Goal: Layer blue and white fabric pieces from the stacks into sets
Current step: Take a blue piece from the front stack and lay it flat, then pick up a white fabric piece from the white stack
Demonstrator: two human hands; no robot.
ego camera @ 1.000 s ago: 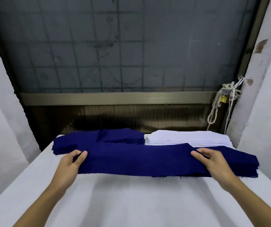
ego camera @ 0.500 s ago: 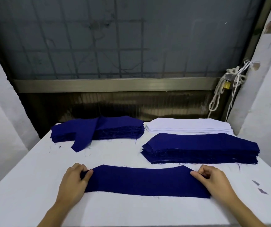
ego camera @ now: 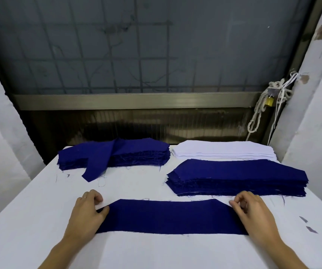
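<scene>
One long blue piece [ego camera: 168,216] lies flat on the white table [ego camera: 156,253] in front of me. My left hand [ego camera: 87,212] is at its left end, thumb on the cloth and fingers curled. My right hand [ego camera: 253,214] pinches its right end with curled fingers. Behind it on the right sits a blue stack [ego camera: 238,177], and behind that a white stack [ego camera: 222,150]. A second blue stack [ego camera: 133,154] is at the back left, with one loose piece [ego camera: 96,166] draped off its front.
A dark window with a metal sill closes the table's far side. White walls stand close on both sides. A rope with a yellow padlock [ego camera: 269,101] hangs at the back right. Small fabric scraps [ego camera: 309,228] lie near the table's right edge.
Both hands carried the blue piece from the right blue stack toward me and laid it flat on the table. The hands stay at its two ends.
</scene>
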